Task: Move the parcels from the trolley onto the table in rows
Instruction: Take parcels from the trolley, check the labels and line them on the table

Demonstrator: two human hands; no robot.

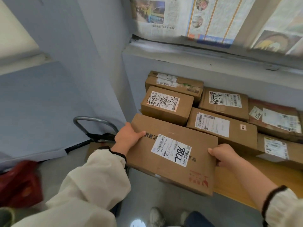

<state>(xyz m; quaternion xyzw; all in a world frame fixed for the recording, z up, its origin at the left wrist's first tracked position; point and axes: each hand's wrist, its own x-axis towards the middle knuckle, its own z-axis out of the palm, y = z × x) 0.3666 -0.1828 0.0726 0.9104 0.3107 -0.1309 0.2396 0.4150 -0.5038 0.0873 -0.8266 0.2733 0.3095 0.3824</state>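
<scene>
I hold the long flat parcel (pixel 172 154) by its two ends. My left hand (pixel 129 138) grips the far left corner and my right hand (pixel 224 155) grips the right edge. On each hand the thumb lies on top and the fingers (pixel 213 151) curl under, out of my sight, so both hands are clamped on the cardboard. The parcel sits at a slant at the left end of the desk (pixel 246 177). Its near corner juts out past the desk edge over the floor, and its far end is close to the small box with the scrawled label (pixel 167 104). I cannot tell whether it rests on the wood yet. Beyond it, other parcels lie in rows against the wall, and the box with the plain white label (pixel 221 126) is just beside my right hand. The trolley handle (pixel 95 123) stands to my left. I think the overhang is the main danger: if I let go now, the unsupported end could tip the parcel off towards my shoes (pixel 155 217). If I slide it in carelessly, it could knock the small box and skew the rows. My right fingers could get pinched between this parcel and its neighbour as I square it up. With only thumbs on top of smooth card, a quick twist could also make it slip.
</scene>
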